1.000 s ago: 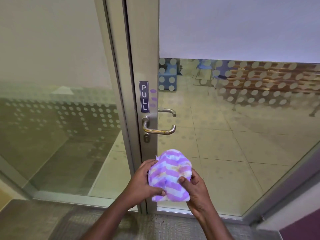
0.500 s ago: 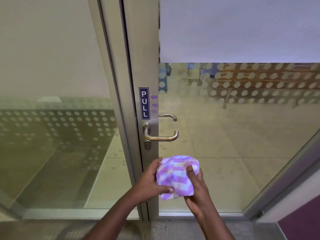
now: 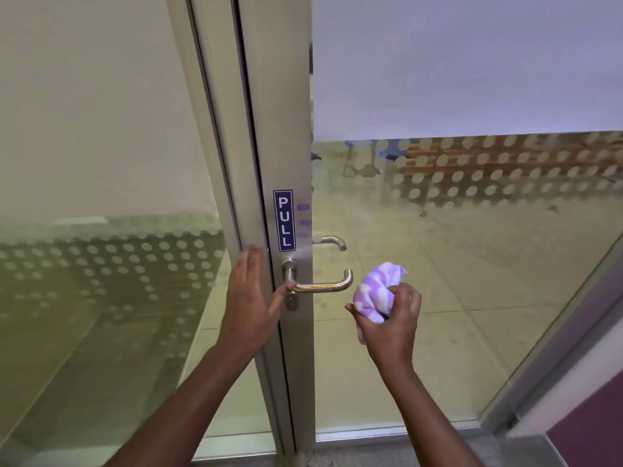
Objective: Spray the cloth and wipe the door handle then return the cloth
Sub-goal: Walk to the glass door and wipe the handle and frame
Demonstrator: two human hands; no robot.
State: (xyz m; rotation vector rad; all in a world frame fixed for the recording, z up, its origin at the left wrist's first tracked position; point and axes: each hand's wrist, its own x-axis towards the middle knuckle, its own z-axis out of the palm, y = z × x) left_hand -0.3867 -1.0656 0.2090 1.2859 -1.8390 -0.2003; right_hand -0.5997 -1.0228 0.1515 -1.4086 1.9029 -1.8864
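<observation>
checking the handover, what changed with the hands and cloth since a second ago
The left hand let go of the cloth and moved up and left to the door frame, open, its thumb by the base of the door handle. The right hand now holds the bunched cloth alone and has raised it to just right of the handle's end, not touching. The handle and the PULL sign are unchanged.

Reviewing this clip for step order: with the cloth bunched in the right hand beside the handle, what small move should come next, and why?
Probably bring the right hand left so the cloth meets the free end of the door handle; the two are still apart, while the open left hand is flat by the door edge.
</observation>
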